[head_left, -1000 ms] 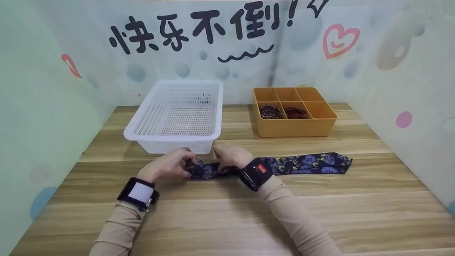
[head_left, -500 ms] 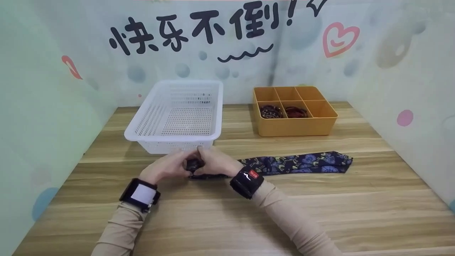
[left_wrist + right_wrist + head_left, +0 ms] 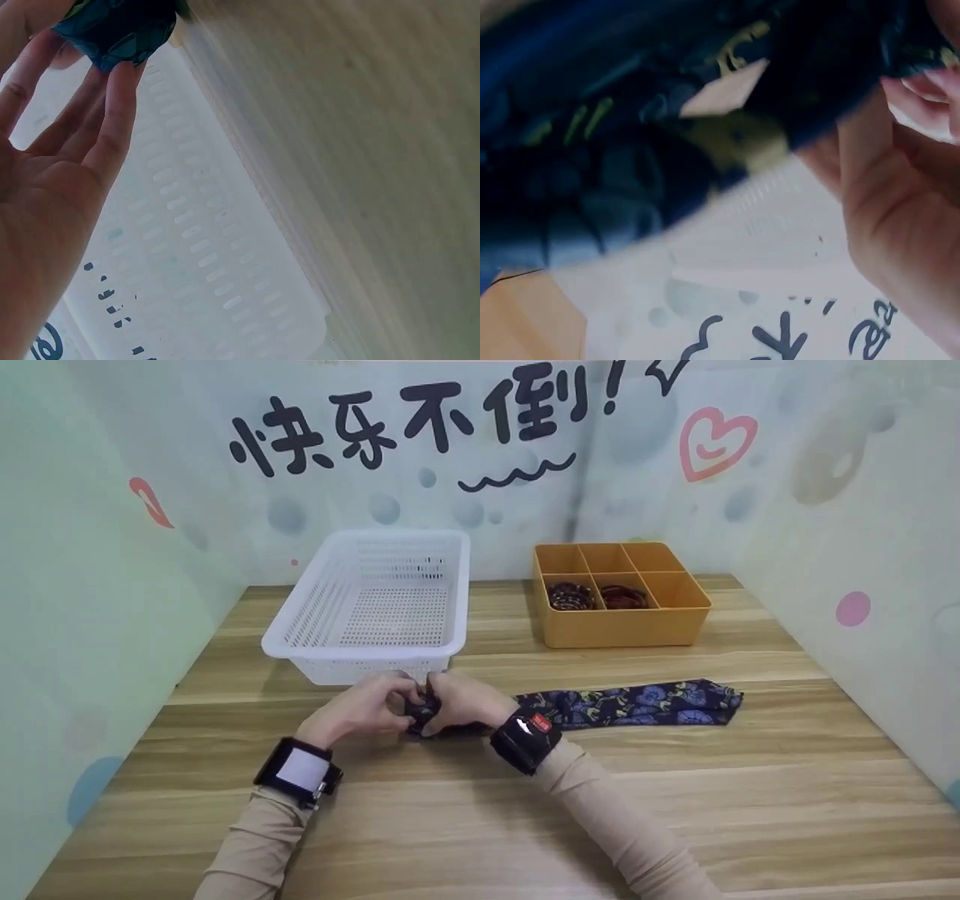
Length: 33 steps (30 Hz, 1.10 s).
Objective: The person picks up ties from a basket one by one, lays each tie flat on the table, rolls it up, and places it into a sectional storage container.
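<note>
A navy necktie (image 3: 637, 705) with blue flowers and yellow marks lies lengthwise across the table, its pointed end to the right. Its left end is bunched into a small roll (image 3: 422, 714) between the two hands. My left hand (image 3: 358, 710) holds the roll from the left with bent fingers; in the left wrist view the fingertips meet the dark cloth (image 3: 124, 34). From the right, my right hand (image 3: 469, 703) grips the roll with thumb and fingers and covers part of the tie. The right wrist view shows the tie's folded cloth (image 3: 592, 180) close up and blurred.
A white perforated basket (image 3: 364, 651) stands just behind the hands. To its right at the back is an orange divided box (image 3: 626, 628), with dark coiled items (image 3: 571, 597) and reddish coiled items (image 3: 624, 598) in two front compartments. Printed walls enclose the table.
My right hand has moved left along the tie to the roll, meeting my left hand there. The left hand has shifted slightly right. The tie's pointed end stays in place.
</note>
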Motion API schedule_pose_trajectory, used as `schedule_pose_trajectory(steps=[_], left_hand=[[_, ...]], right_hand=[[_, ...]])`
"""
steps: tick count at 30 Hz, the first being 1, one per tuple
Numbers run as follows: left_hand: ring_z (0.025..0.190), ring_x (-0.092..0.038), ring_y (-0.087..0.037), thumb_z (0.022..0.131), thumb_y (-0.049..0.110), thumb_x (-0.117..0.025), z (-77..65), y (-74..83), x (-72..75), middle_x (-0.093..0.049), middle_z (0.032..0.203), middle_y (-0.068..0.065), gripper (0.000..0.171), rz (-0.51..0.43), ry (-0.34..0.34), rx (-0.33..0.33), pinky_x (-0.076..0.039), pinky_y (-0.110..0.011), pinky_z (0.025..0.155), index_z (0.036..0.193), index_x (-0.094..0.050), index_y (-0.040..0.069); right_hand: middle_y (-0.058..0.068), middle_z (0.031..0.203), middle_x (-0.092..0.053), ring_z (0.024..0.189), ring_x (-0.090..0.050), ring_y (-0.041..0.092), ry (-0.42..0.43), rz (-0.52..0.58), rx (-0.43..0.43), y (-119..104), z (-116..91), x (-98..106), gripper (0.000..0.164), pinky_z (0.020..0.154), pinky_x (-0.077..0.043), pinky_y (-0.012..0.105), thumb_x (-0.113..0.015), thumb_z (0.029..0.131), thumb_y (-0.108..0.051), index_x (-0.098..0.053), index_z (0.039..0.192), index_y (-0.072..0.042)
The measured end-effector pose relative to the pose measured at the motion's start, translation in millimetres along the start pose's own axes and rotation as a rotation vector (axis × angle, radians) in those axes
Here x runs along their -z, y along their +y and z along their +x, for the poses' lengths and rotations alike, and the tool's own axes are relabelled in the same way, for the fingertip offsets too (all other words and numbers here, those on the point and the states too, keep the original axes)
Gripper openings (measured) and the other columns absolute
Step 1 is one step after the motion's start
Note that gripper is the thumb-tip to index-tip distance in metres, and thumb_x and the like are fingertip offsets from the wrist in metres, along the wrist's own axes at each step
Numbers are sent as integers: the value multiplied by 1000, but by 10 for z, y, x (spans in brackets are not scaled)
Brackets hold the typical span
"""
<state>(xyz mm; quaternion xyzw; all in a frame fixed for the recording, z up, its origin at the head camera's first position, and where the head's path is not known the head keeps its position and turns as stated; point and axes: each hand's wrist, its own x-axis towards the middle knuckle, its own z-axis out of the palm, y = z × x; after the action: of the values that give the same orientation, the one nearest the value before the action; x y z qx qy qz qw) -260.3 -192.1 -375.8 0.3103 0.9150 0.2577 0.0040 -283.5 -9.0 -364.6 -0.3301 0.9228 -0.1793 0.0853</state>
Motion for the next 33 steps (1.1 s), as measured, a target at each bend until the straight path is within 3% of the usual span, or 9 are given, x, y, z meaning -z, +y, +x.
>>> schedule_pose_trajectory(steps=[4,7,10,14,18,25,29,33], left_hand=[[97,-59,-25,73,8,-69,8,18,-24,-64,103,-10,20,-15,0,15,-50,-42,88,93,-69,6],[99,-58,-26,75,9,-70,14,23,-36,-60,107,-12,23,-1,13,-15,-49,-43,89,97,-69,6],[105,-58,-31,75,10,-73,21,24,-56,-59,112,-16,34,-2,9,-34,-48,-46,93,106,-60,3],[111,-58,-36,75,9,-75,26,28,-76,-60,115,-18,45,-56,-20,-2,-47,-48,98,112,-51,3],[110,-61,-33,76,7,-73,28,41,-78,-63,116,-16,42,-70,-30,0,-48,-46,98,114,-55,3],[104,-63,-28,73,2,-68,15,86,-35,-64,112,-12,38,-25,-34,-20,-51,-43,93,111,-61,5],[108,-59,-28,75,8,-71,12,105,-34,-62,115,-12,40,19,-32,-20,-49,-45,96,114,-62,5],[114,-57,-29,75,11,-75,20,117,-88,-59,119,-13,46,-21,-38,-18,-45,-44,101,117,-57,4]], right_hand=[[7,91,-69,77,-59,17,17,7,21,7,-23,59,40,71,-53,30,-84,68,-24,-64,95,-2],[8,91,-69,80,-59,18,36,-9,29,14,-27,70,38,73,-53,31,-85,65,-19,-67,93,-1],[8,97,-68,88,-61,20,57,-52,2,28,-29,52,45,77,-53,35,-88,60,-18,-67,98,-4],[8,101,-69,93,-64,24,63,-116,-58,49,-31,35,54,78,-54,40,-90,56,-21,-68,104,-9],[7,101,-69,92,-64,23,25,-105,-68,54,-55,77,50,78,-54,39,-90,58,-24,-68,100,-10],[3,100,-67,92,-61,19,-2,-41,38,11,-107,211,41,81,-51,32,-84,67,-29,-66,98,-10],[2,92,-68,85,-60,17,17,-118,29,-16,-107,198,36,74,-50,31,-86,64,-27,-68,89,-9],[5,103,-66,96,-62,23,33,-164,-16,-5,-94,159,51,83,-52,38,-90,57,-22,-67,101,-11]])
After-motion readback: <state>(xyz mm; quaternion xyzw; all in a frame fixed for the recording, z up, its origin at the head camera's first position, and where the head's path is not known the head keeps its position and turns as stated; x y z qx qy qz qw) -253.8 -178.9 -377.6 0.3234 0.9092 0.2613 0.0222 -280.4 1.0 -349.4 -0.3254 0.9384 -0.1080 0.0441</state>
